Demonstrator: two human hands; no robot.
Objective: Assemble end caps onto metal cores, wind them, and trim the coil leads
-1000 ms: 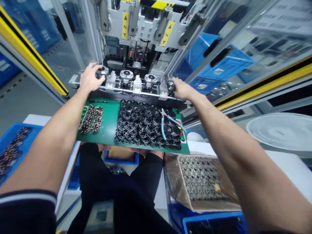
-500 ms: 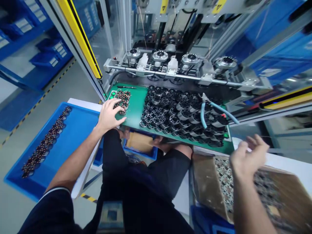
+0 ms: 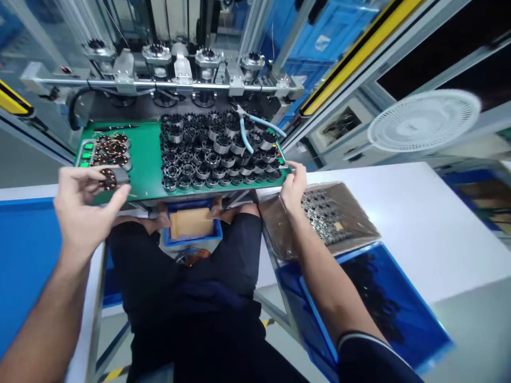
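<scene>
My left hand [image 3: 85,199] is closed round a wound motor stator [image 3: 115,178], dark on its side with copper wire at one end, above the left of the green mat [image 3: 144,159]. Several copper-wound stators [image 3: 115,149] lie just behind it, beside a panel with green lit buttons [image 3: 87,154]. My right hand [image 3: 294,186] is at the mat's right front corner, next to a small lit panel [image 3: 280,155]. Its fingers are curled together; what they hold or touch is hidden. Rows of black-and-grey stator cores [image 3: 215,151] cover the mat between my hands.
Light-blue-handled pliers [image 3: 244,133] lie on the cores. A pen [image 3: 115,127] lies at the back left. Behind runs a machine rail [image 3: 159,84] with several metal holders. Right: a lined carton [image 3: 361,215] of parts, a blue bin [image 3: 415,303], a white fan [image 3: 425,121]. A blue tray [image 3: 24,255] stands left.
My left hand has picked up a wound stator and lifted it off the mat. My right hand has come in to the mat's right corner. The view has turned to the right.
</scene>
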